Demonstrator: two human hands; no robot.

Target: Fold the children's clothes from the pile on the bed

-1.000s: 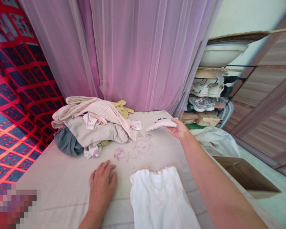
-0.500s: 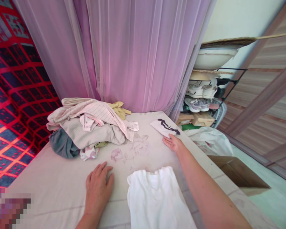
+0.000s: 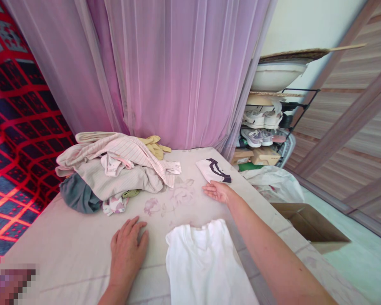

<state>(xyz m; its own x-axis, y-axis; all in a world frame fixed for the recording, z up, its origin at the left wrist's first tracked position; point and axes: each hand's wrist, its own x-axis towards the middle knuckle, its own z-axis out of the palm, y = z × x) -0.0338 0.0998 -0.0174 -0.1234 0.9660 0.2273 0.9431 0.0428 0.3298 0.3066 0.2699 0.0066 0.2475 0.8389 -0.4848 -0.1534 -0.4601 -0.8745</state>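
My left hand (image 3: pixel 128 250) rests palm down on the bed (image 3: pixel 73 248), its fingers loosely spread and nothing in them. To its right lies a white shirt (image 3: pixel 206 262), neckline away from me, its lower end cut off by the frame. My right hand (image 3: pixel 219 192) reaches across with fingers stretched out, close to the near edge of a small folded white garment (image 3: pixel 206 169) with dark trim. Whether its fingertips touch that garment I cannot tell. At the far left sits a heap of clothes (image 3: pixel 120 165), with striped pink, grey, dark and yellow pieces.
Purple curtains (image 3: pixel 178 72) hang behind the bed. To the right stand a shoe rack (image 3: pixel 300 123) with shoes and a basin (image 3: pixel 277 76), a white plastic bag (image 3: pixel 276 182) and an open cardboard box (image 3: pixel 311 222). Red checked fabric (image 3: pixel 25 127) hangs at the left.
My right hand let go of the small folded garment, which now lies flat on the bed, and drew back slightly toward me. My left hand stayed on the bed. The view shifted right.
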